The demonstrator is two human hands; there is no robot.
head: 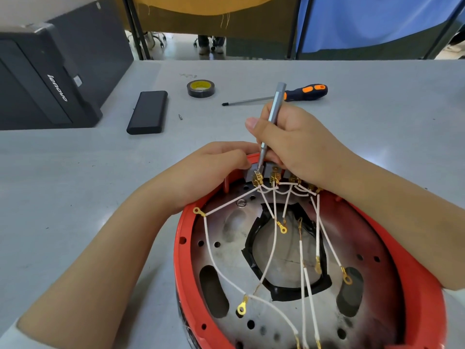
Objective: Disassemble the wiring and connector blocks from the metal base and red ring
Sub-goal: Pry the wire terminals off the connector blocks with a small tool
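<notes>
A red ring (pixel 181 250) surrounds a round metal base (pixel 362 248) with holes and a black-taped central opening. Several white wires (pixel 269 253) with gold ring terminals spread over the base from grey connector blocks (pixel 254 173) at the ring's far edge. My left hand (pixel 214 170) grips the leftmost block, fingers curled on it. My right hand (pixel 292 144) holds a slim silver screwdriver (pixel 273 114) almost upright, its tip at the gold terminals on that block.
On the grey table lie an orange-and-black screwdriver (pixel 304 92), a roll of black tape (pixel 200 88), a black flat case (pixel 148 112) and a small loose bit (pixel 180 117). A black Lenovo computer case (pixel 42 81) stands at the left.
</notes>
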